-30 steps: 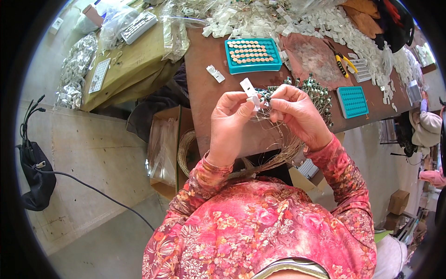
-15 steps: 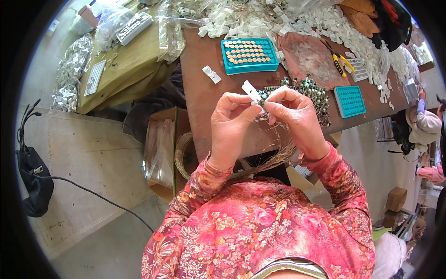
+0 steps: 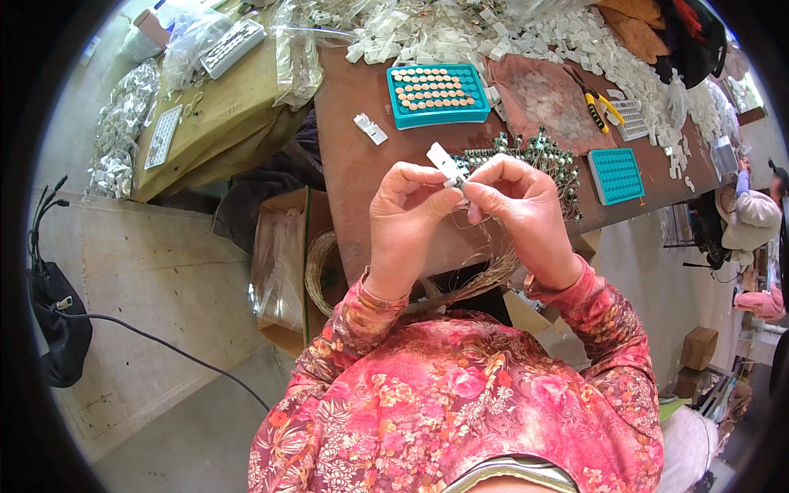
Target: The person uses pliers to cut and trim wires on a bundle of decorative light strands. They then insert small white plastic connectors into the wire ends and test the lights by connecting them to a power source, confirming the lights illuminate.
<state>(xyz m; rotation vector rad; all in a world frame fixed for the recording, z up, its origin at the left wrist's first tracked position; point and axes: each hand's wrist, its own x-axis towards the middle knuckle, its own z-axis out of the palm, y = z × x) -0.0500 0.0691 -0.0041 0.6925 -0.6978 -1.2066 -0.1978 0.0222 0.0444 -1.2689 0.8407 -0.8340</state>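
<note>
My left hand [image 3: 408, 215] is closed, thumb and finger pinching a small white plastic housing [image 3: 441, 158] whose flap sticks up and to the left. My right hand [image 3: 519, 209] is closed in a pinch against the housing's right end; the small piece between its fingertips is mostly covered, so I cannot make it out. Just behind the hands lies a bunch of small green circuit boards [image 3: 542, 156] with thin wires. Those wires hang in a loose coil [image 3: 485, 281] below my hands at the table's front edge.
A teal tray [image 3: 440, 122] of round copper-coloured discs stands behind my hands, with a white housing [image 3: 370, 129] left of it. To the right are another teal tray [image 3: 616, 177] and yellow-handled pliers [image 3: 597, 112]. White housings [image 3: 485, 33] heap along the back. A cardboard box [image 3: 283, 271] stands left.
My right fingertips have shifted slightly left, closer against the white housing. My left hand keeps its pinch. The whole view has slid a little.
</note>
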